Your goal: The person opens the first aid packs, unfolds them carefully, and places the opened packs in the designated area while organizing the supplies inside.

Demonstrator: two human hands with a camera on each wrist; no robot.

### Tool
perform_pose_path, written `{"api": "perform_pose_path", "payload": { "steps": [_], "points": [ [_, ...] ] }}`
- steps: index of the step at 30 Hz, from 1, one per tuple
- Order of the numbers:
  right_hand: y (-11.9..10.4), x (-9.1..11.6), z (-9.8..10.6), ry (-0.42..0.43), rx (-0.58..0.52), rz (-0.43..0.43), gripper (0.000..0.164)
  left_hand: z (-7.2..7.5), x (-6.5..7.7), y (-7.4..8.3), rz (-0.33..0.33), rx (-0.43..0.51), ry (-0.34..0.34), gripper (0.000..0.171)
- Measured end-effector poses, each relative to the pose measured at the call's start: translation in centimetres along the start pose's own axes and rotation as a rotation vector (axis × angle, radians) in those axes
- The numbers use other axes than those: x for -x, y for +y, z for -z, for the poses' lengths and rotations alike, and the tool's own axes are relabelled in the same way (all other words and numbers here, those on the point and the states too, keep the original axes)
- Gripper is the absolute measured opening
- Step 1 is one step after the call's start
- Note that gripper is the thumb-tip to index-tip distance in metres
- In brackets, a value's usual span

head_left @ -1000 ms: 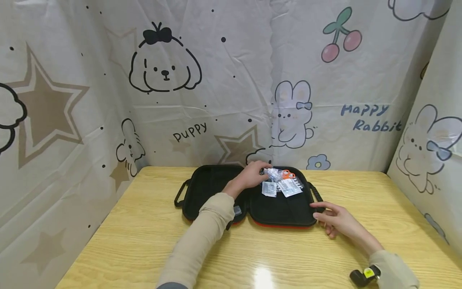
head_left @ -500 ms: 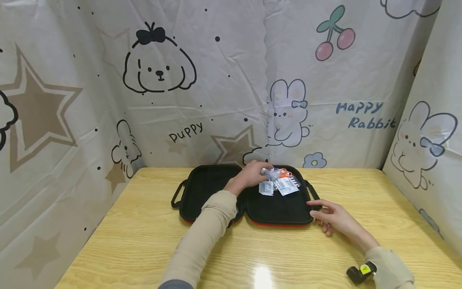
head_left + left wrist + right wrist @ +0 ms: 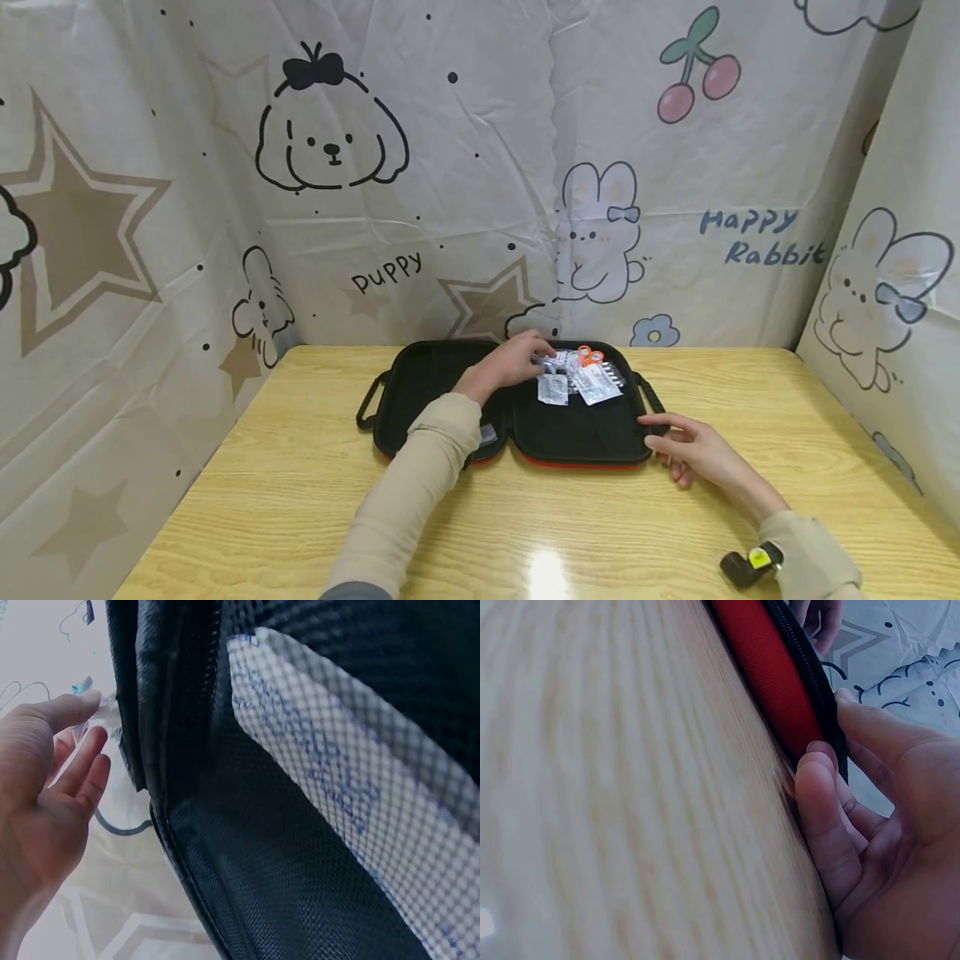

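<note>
A zippered case (image 3: 577, 433), black inside and red outside, lies unfolded on the table. Its right half holds a white sachet (image 3: 553, 389), a larger white packet (image 3: 597, 385), clear plastic packets (image 3: 558, 361) and orange-handled scissors (image 3: 590, 356). My left hand (image 3: 512, 360) reaches over the case, thumb and fingers spread beside the clear packets; the left wrist view shows a translucent wrapper (image 3: 111, 712) by the thumb tip. My right hand (image 3: 697, 450) pinches the case's near right corner, thumb on the zip rim and fingers against the red side (image 3: 776, 675).
In the left wrist view a white packet with blue print (image 3: 322, 757) sits behind black mesh. Carry handles (image 3: 369, 404) stick out at both ends of the case. A printed curtain (image 3: 450, 167) stands behind the wooden table (image 3: 600, 533).
My left hand has drawn slightly left, away from the clear packets it was handling. The orange scissors handles have turned a little. My right hand stays at the case corner.
</note>
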State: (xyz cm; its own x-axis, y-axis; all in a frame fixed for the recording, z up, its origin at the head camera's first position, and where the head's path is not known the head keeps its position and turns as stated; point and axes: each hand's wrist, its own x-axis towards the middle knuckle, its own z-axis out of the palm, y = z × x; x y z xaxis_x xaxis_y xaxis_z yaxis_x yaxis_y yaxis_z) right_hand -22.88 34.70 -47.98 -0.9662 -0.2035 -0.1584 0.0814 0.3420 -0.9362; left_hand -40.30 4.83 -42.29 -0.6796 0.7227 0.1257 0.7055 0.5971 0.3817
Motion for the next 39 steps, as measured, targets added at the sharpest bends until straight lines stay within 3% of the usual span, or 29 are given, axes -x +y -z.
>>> {"api": "perform_pose_path", "payload": {
  "steps": [11,23,32,39],
  "points": [
    [-0.2,0.0,-0.1,0.016,-0.002,-0.01,0.06,2.2,1.7,-1.1,0.043,0.175,0.136,0.025],
    [-0.2,0.0,-0.1,0.001,0.0,-0.001,0.06,4.2,4.5,-2.2,0.097,0.229,0.199,0.026],
    [-0.2,0.0,-0.1,0.003,0.012,0.001,0.061,5.9,7.1,-3.4,0.126,0.295,0.28,0.025],
    [-0.2,0.0,0.0,-0.002,0.023,-0.004,0.061,7.9,10.1,-4.6,0.167,0.319,0.358,0.025]
  ]
}}
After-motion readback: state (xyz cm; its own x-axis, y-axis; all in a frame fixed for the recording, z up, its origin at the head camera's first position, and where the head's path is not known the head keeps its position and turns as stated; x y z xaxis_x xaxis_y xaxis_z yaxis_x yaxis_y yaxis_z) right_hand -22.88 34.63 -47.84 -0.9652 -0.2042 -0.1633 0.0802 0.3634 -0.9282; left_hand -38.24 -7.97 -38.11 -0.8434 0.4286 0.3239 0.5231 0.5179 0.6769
